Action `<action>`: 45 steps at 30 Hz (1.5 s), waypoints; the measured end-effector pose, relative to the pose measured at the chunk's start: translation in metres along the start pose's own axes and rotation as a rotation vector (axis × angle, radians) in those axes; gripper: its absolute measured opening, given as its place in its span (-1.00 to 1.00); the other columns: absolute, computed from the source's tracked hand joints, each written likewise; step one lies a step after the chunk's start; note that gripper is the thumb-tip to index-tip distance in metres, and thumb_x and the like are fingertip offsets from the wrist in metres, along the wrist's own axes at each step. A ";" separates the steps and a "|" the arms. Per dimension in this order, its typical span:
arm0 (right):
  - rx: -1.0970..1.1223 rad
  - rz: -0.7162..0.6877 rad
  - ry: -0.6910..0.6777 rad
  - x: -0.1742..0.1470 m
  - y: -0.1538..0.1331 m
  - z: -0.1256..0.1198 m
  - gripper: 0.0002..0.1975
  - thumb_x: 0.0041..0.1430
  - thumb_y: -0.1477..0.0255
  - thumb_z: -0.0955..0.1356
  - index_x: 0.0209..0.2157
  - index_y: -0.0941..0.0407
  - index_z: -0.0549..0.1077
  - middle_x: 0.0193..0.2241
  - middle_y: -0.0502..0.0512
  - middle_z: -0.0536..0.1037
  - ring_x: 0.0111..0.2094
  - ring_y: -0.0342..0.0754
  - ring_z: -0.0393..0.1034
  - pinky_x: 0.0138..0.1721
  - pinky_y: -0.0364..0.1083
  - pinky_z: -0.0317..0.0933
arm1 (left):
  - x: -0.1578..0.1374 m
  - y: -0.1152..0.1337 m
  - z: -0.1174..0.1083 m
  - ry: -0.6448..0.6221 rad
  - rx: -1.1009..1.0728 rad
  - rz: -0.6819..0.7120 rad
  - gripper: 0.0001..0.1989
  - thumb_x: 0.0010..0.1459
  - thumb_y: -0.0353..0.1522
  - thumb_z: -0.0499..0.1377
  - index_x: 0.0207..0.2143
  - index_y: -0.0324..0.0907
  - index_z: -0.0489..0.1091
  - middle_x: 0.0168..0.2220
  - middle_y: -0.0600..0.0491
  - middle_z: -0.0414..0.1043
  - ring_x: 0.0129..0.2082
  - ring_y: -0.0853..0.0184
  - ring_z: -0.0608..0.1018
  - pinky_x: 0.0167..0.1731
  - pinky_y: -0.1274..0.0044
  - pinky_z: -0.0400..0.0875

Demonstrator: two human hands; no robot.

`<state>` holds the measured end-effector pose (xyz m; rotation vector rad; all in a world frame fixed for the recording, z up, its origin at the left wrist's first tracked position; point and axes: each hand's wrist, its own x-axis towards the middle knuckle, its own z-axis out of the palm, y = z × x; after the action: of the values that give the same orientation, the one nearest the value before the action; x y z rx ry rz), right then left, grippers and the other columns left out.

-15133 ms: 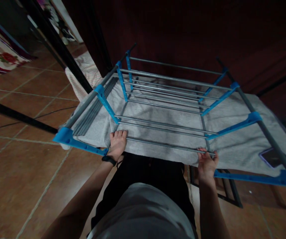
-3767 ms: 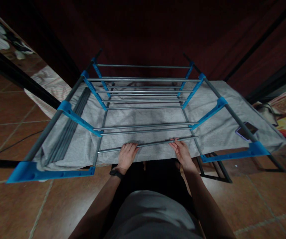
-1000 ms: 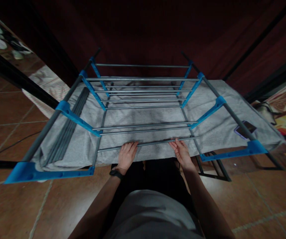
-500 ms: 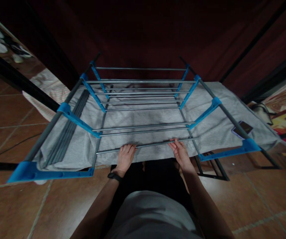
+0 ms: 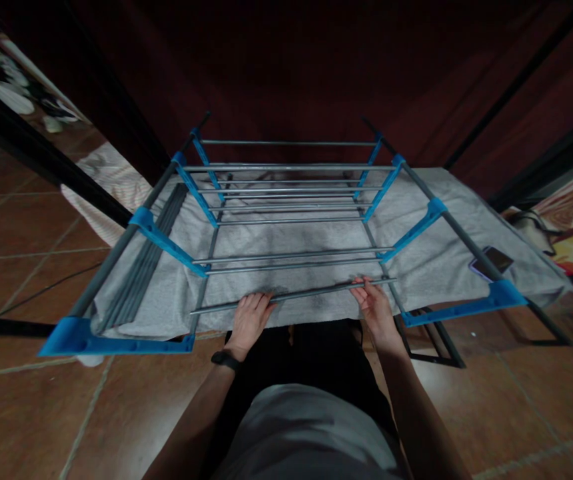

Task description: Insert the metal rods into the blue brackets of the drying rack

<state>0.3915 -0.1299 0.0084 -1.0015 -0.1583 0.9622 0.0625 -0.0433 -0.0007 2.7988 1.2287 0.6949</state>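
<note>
Rod held in two hands at the near side of a rack

Rod [image 5: 311, 292] is held slantwise in front of the fixed bars [image 5: 291, 267] of the rack [image 5: 459, 233], its right end set farther from the body than its left. By the left hand [image 5: 252, 321], palm down, the rod is covered and gripped left of its middle, the fingers curled over it with little gap. By the right hand [image 5: 375, 310] it is pinched lightly at the fingertips, toward the other end. Both ends overlap the lower tubes in view; whether they are touched cannot be told.

The step in hand is judged to be the steadying and lining up of a loose rod. For the next move, the slant would need to be taken out and each end matched to its near bracket, left [image 5: 116, 343] and right [image 5: 466, 309], without either grip being lost.

Beneath the rack a grey cloth [image 5: 291, 233] is spread, with spare rods [image 5: 149, 260] laid side by side on the left and a phone [image 5: 499, 260] on the right.

The undersides of the left fingers are hidden, and any sockets in the near brackets cannot be made out. The backdrop is lost in shadow, and the clutter at the upper left is cut off by the edge.
</note>
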 end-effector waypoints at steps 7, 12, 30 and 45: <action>0.004 -0.055 0.055 0.006 -0.026 -0.015 -0.83 0.01 0.38 0.53 -0.34 0.03 0.52 -0.27 0.00 0.65 -0.18 -0.07 0.57 0.01 -0.04 0.41 | -0.002 -0.006 -0.005 0.017 0.022 -0.015 -0.73 0.40 -0.26 -0.01 -0.06 -0.13 0.43 -0.22 -0.04 0.52 -0.21 0.17 0.50 -0.14 0.35 0.35; 0.025 -0.095 0.087 0.007 -0.039 -0.019 -0.84 0.11 0.34 0.49 -0.29 0.07 0.51 -0.26 0.04 0.63 -0.20 -0.07 0.57 0.00 -0.02 0.42 | -0.003 -0.009 -0.012 -0.005 -0.003 0.010 -0.72 0.40 -0.25 -0.01 -0.05 -0.14 0.44 -0.20 -0.03 0.52 -0.18 0.18 0.50 -0.11 0.35 0.34; 0.137 -0.063 0.125 0.008 -0.043 -0.014 -0.71 0.34 0.19 0.29 -0.37 0.07 0.44 -0.42 0.00 0.55 -0.34 -0.09 0.52 -0.18 -0.05 0.46 | -0.005 -0.010 -0.020 -0.030 0.024 0.049 -0.68 0.40 -0.26 -0.03 -0.08 -0.16 0.49 -0.28 -0.05 0.52 -0.24 0.16 0.51 -0.15 0.35 0.32; 0.124 -0.023 0.089 0.004 -0.033 -0.011 -0.64 0.28 0.05 0.31 -0.29 0.07 0.47 -0.31 0.07 0.62 -0.23 -0.06 0.56 -0.06 -0.03 0.44 | -0.004 -0.013 -0.016 -0.016 -0.029 0.042 -0.68 0.39 -0.24 -0.01 -0.10 -0.15 0.51 -0.23 -0.07 0.57 -0.20 0.15 0.55 -0.10 0.33 0.36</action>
<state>0.4199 -0.1399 0.0265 -0.9248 -0.0354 0.8938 0.0448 -0.0404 0.0096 2.8090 1.1511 0.6855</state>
